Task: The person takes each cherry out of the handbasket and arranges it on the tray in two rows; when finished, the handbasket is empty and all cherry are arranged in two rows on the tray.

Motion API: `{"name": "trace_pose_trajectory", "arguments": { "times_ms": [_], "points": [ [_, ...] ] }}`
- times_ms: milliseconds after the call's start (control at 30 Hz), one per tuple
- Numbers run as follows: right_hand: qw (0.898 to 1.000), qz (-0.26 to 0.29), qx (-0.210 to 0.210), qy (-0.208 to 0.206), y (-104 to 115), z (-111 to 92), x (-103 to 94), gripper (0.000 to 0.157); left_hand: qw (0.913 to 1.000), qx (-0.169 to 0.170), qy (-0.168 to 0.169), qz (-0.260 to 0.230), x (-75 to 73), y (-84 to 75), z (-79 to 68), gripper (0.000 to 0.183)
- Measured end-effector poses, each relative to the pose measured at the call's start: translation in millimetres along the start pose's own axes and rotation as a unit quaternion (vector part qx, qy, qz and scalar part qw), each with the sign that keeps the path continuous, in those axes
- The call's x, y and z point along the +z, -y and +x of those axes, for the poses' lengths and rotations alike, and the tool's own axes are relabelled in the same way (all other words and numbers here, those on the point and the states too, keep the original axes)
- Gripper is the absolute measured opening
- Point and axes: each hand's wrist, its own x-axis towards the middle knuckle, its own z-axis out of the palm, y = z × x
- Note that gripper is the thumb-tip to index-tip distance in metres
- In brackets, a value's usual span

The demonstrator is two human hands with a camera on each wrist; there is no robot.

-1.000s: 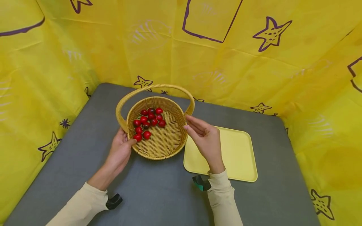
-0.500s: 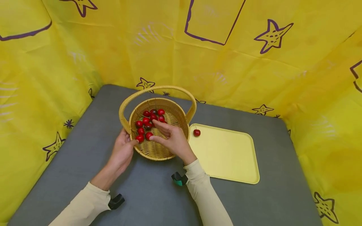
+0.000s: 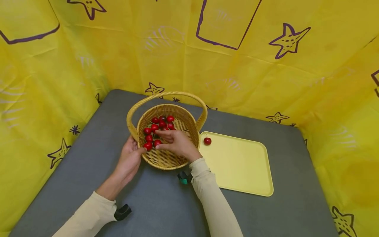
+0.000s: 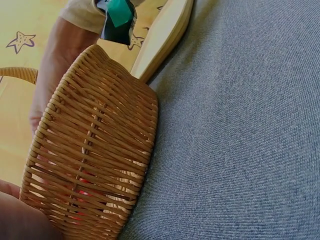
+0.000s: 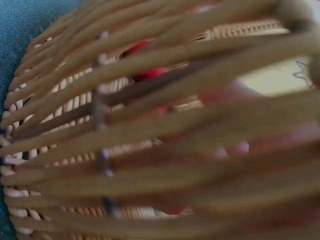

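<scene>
A round wicker basket (image 3: 170, 161) with a tall handle stands on the grey table, several red cherries (image 3: 154, 127) gathered in its left half. My left hand (image 3: 130, 159) grips the basket's left rim, thumb over the edge. Inside the basket is my right hand (image 3: 179, 144), its fingers and thumb parted around the left group of cherries. The thumb tip lies right at one cherry (image 3: 157, 143); the fingers cover part of the others. The right wrist view looks through the blurred basket weave (image 5: 150, 125); the left one shows the basket's outer side (image 4: 90, 140).
Right of the basket, close to its rim, lies a pale yellow tray (image 3: 240, 168). One cherry (image 3: 207, 141) with a stem sits in its far left corner. A yellow patterned cloth (image 3: 237, 72) hangs around the table's back and sides.
My right hand has gone from above the tray's left edge leftward into the basket. A cherry now shows on the tray. The left hand keeps its hold on the rim.
</scene>
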Motion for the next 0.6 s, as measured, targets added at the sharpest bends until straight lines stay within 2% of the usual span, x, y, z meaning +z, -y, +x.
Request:
{"name": "trace_pose_trajectory", "arguments": {
  "times_ms": [300, 600],
  "points": [
    [0.999, -0.040, 0.020, 0.005, -6.6, 5.0, 3.7, 0.047, 0.9999, -0.005, 0.006, -0.007, 1.7, 2.7, 2.5, 0.085],
    [0.997, -0.073, 0.021, 0.016, -9.2, 11.4, 9.5, 0.042, 1.0000, -0.003, 0.003, -0.008, -0.6, 1.2, 1.8, 0.086]
  ]
}}
